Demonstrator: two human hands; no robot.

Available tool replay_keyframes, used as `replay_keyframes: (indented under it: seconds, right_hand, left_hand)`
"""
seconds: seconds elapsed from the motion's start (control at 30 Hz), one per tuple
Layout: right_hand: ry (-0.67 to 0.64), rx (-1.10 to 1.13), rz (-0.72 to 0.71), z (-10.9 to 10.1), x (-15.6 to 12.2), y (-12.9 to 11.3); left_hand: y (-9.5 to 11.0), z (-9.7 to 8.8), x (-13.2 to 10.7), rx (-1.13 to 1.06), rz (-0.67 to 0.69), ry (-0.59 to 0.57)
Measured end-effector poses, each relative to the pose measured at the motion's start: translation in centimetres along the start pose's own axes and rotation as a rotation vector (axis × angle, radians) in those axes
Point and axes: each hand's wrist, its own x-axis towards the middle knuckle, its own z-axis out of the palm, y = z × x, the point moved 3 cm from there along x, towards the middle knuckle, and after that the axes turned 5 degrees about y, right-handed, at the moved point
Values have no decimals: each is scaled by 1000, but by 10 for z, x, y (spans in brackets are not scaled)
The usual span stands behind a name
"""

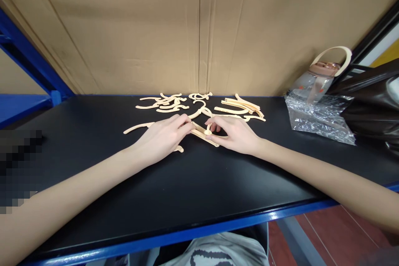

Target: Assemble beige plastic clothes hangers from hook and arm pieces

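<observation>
My left hand (163, 137) is closed, its fingertips on the left end of a cream plastic hanger bar (204, 136). My right hand (237, 135) pinches a small cream hanger hook (208, 131) between thumb and fingers, right at the bar; whether the two are joined I cannot tell. Part of another curved hanger arm (134, 128) shows left of my left hand, and a rounded tip (179, 149) pokes out beneath it. Just beyond both hands lies a hanger piece with a hook (199, 108).
Loose curved hanger arms (165, 102) lie at the back left, hooks (201, 96) at the back middle, and long bars (240, 106) at the back right. A handled bottle (322, 75) stands by clear plastic wrap (321, 116) on the right. Cardboard (140, 33) walls the black table's (199, 191) rear.
</observation>
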Motion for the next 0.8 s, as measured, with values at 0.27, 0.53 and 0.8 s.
replay_keyframes:
  seconds: [0.27,0.53,0.8]
  right_hand:
    - [12,-3,-16,-1,0,1]
    - [-29,33,-95,-1,-2,0]
    - [-21,44,-146,-1,-1,-2]
  left_hand:
    - [2,-6,1,177,-138,83]
    - [0,-10,0,193,-399,36]
    - [6,-18,-1,-20,-332,164]
